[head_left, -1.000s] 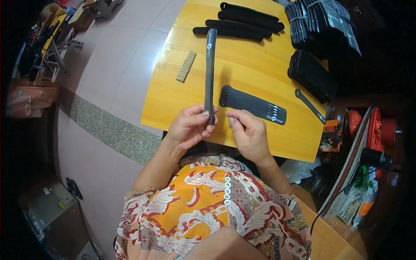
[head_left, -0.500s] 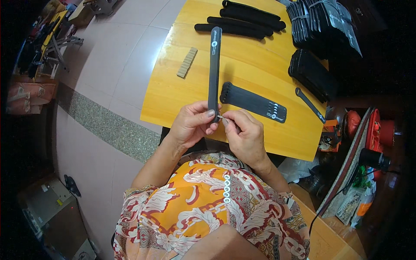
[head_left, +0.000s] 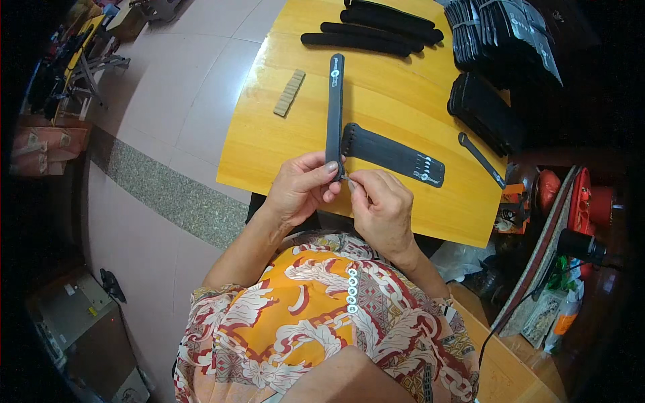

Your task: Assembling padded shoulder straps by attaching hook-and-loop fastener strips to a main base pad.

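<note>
Head view: my left hand [head_left: 304, 187] pinches the lower end of a black strap [head_left: 335, 107] between thumb and fingers, above the near edge of the yellow surface [head_left: 262, 151]. The strap's long axis runs almost straight away from me, its labelled end farthest. My right hand [head_left: 384, 209] is just right of the held end, thumb and forefinger pressed together on a small pale piece [head_left: 345, 177], too small to identify, which meets the strap's edge; nothing stands between them. Just right of the strap lies a fanned row of black straps [head_left: 396, 156]; farther right, a single loose strap [head_left: 481, 159]. Left is a ridged tan strip [head_left: 289, 93]. Beyond lie black rolls [head_left: 356, 43], with a banded bundle [head_left: 463, 39] and a dark stack [head_left: 478, 107] far right.
</note>
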`<state>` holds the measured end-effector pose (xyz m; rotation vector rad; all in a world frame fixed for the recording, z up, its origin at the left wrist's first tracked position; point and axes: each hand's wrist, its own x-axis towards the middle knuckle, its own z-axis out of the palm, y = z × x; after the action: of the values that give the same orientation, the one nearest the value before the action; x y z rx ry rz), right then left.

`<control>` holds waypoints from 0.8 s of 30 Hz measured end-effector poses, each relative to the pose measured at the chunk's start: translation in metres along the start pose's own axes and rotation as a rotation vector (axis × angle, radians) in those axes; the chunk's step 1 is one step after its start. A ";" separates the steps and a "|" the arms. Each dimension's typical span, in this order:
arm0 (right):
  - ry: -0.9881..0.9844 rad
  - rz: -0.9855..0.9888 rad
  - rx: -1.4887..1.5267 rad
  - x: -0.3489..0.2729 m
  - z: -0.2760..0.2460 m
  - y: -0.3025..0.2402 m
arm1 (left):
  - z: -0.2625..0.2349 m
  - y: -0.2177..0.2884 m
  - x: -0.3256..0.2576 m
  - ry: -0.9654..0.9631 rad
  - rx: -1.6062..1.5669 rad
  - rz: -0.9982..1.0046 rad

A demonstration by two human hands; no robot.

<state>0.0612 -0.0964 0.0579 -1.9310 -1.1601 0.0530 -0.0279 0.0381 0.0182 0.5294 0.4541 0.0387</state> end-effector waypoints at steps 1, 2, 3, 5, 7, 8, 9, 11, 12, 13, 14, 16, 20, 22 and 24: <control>0.001 0.000 0.000 0.000 0.001 0.001 | 0.000 -0.001 0.000 0.013 0.017 0.019; 0.018 -0.044 -0.022 0.000 0.003 0.001 | 0.000 -0.001 0.000 0.026 0.034 0.039; 0.035 -0.088 -0.047 -0.001 0.004 0.001 | 0.000 -0.001 0.000 0.025 0.035 0.037; 0.029 -0.123 -0.078 -0.001 0.005 0.002 | 0.000 -0.002 -0.001 0.046 0.094 0.068; 0.023 -0.159 -0.108 -0.002 0.006 0.003 | 0.004 -0.002 -0.001 0.075 0.151 0.099; 0.026 -0.179 -0.123 -0.002 0.007 0.004 | 0.006 -0.003 -0.001 0.105 0.206 0.131; 0.030 -0.199 -0.137 -0.002 0.008 0.005 | 0.006 -0.003 -0.001 0.105 0.207 0.131; 0.035 -0.199 -0.126 -0.002 0.010 0.005 | 0.007 -0.005 -0.002 0.127 0.292 0.179; 0.040 -0.197 -0.117 -0.002 0.011 0.006 | 0.008 -0.005 -0.002 0.125 0.292 0.177; 0.041 -0.195 -0.119 -0.002 0.013 0.007 | 0.009 -0.006 -0.002 0.133 0.349 0.233; 0.073 -0.127 -0.028 -0.003 0.016 0.009 | 0.010 -0.006 -0.002 0.140 0.406 0.289; 0.105 -0.059 0.062 -0.004 0.017 0.007 | 0.011 -0.005 -0.004 0.104 0.427 0.321; 0.050 0.005 0.094 -0.005 0.014 0.005 | 0.013 0.001 -0.003 0.123 0.495 0.250; 0.073 -0.216 -0.120 -0.005 0.014 0.009 | 0.011 0.002 -0.003 0.114 0.497 0.246; 0.031 -0.172 -0.101 -0.004 0.015 0.013 | 0.012 0.000 -0.002 0.104 0.498 0.244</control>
<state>0.0622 -0.0924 0.0381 -1.9045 -1.3251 -0.1298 -0.0246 0.0324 0.0279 1.0747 0.4997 0.1910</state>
